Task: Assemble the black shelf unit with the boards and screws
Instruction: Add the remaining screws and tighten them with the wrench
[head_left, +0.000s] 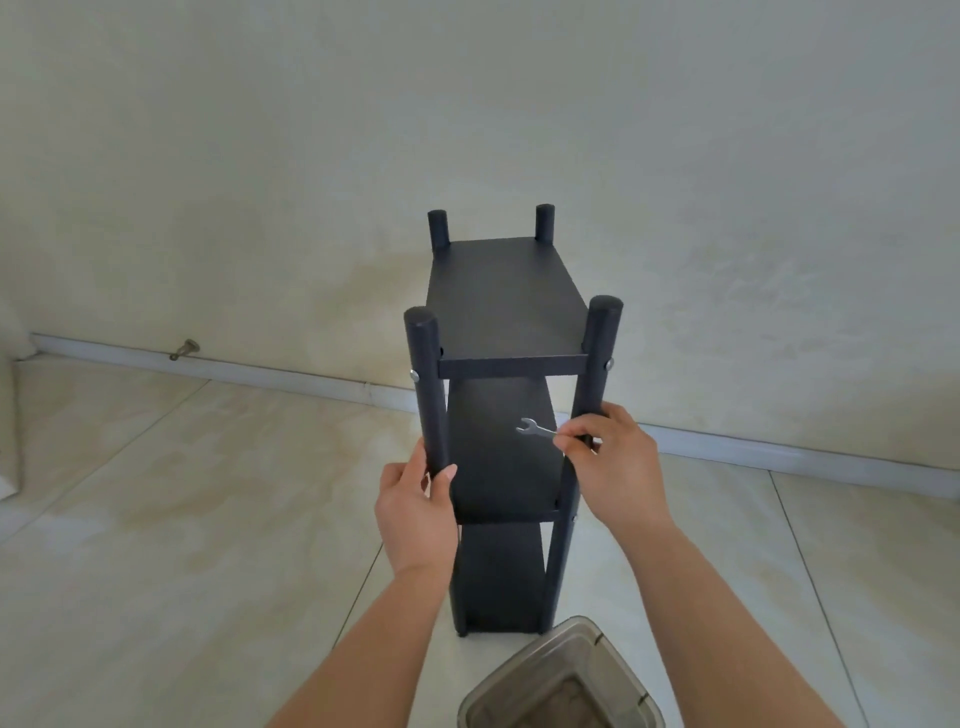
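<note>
Here we see the black shelf unit (506, 395) standing upright on the tiled floor (182, 519) near the wall (467, 104). Our left hand (415, 512) wraps around its front left post. Our right hand (613, 467) holds the front right post and pinches a small silver wrench (535, 428). A clear box (561, 680) sits just beside its foot.

Floor (182, 519) is pale glossy tile with beige marbling and thin dark grout lines, taking up the whole lower half of the frame. The black shelf (501, 452) stands upright on it around the middle, close to the wall. A clear plastic bin (561, 680) sits on the tile at bottom center-right, just in front of the shelf's feet.
</note>
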